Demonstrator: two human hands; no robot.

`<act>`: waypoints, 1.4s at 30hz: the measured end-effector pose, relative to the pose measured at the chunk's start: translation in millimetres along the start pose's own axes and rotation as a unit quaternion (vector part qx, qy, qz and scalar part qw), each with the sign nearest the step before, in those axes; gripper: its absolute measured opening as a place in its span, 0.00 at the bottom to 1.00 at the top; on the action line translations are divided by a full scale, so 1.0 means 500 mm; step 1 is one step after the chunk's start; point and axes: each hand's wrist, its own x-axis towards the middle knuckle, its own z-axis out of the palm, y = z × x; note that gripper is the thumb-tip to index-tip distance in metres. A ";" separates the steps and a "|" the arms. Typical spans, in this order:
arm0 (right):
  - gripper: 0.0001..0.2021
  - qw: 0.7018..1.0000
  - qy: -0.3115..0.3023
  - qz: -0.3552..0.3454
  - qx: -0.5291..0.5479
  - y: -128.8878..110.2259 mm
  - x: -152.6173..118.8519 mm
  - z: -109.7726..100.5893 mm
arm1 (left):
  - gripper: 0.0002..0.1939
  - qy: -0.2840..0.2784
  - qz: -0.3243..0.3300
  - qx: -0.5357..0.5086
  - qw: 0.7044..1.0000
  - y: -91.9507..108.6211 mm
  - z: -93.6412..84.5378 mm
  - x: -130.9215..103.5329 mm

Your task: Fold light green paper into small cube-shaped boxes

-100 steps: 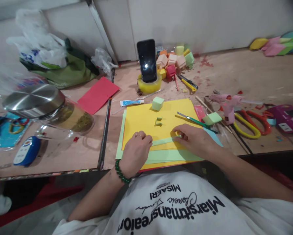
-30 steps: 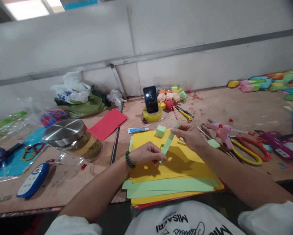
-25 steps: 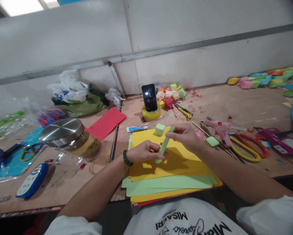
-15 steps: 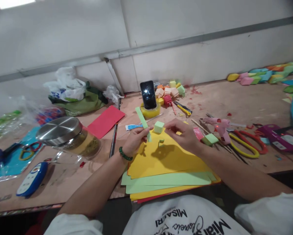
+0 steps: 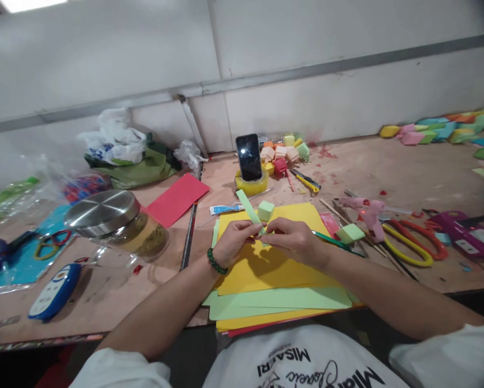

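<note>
A light green paper strip (image 5: 248, 206) slants up out of my left hand (image 5: 239, 240), whose thumb and fingers pinch its lower end. Close against it, my right hand (image 5: 294, 241) has its fingertips pressed together at the same end of the strip; the bit between them is mostly hidden. Just beyond the fingertips stands a small pale green paper cube (image 5: 265, 210). Both hands are over a sheet of yellow paper (image 5: 274, 277), which lies on top of light green sheets (image 5: 282, 303) and more coloured paper.
A phone (image 5: 249, 156) leans on a yellow tape roll (image 5: 251, 185), beside folded paper cubes (image 5: 280, 154). To the right lie a pink glue gun (image 5: 369, 213), scissors (image 5: 407, 250) and another green cube (image 5: 350, 233). A lidded jar (image 5: 149, 237) and red paper (image 5: 178, 199) are leftward.
My right hand has moved left and down to meet my left hand at the strip's lower end. A small curled green piece on the yellow sheet is now out of sight.
</note>
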 end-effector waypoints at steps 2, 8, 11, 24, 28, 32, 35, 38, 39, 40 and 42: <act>0.15 1.000 -0.012 -0.023 -0.008 -0.004 0.000 0.001 | 0.20 0.032 0.010 -0.017 0.999 0.004 -0.004 0.005; 0.13 0.998 -0.009 -0.031 0.058 -0.019 0.003 -0.004 | 0.17 0.120 0.075 -0.035 0.989 0.023 -0.025 0.023; 0.11 0.985 0.005 0.016 0.171 -0.024 0.008 -0.012 | 0.17 0.147 0.109 -0.012 0.983 0.023 -0.022 0.021; 0.22 0.846 0.027 0.325 0.423 -0.035 0.028 0.011 | 0.19 0.170 0.128 -0.072 0.974 0.017 -0.017 0.023; 0.23 0.852 0.067 0.313 0.415 -0.032 0.026 0.015 | 0.21 0.066 0.053 -0.034 0.996 0.011 -0.008 0.013; 0.15 0.897 0.099 0.269 0.337 -0.021 0.014 0.021 | 0.21 -0.002 0.028 0.078 0.997 0.000 0.007 -0.003; 0.06 0.949 0.085 0.173 0.252 -0.012 0.006 0.016 | 0.23 0.045 0.042 0.044 0.997 0.000 0.004 0.000; 0.08 0.988 0.064 0.036 0.134 -0.007 0.005 0.008 | 0.24 0.066 0.038 0.020 0.997 0.000 -0.002 0.007; 0.07 0.993 0.058 0.002 0.102 -0.006 0.007 0.006 | 0.24 0.064 0.035 0.021 0.997 0.000 -0.003 0.008; 0.06 0.995 0.054 -0.020 0.077 -0.005 0.008 0.004 | 0.24 0.060 0.033 0.024 0.997 -0.001 -0.003 0.009; 0.07 0.997 0.052 -0.038 0.049 -0.004 0.009 0.002 | 0.24 0.060 0.035 0.027 0.997 -0.004 -0.002 0.009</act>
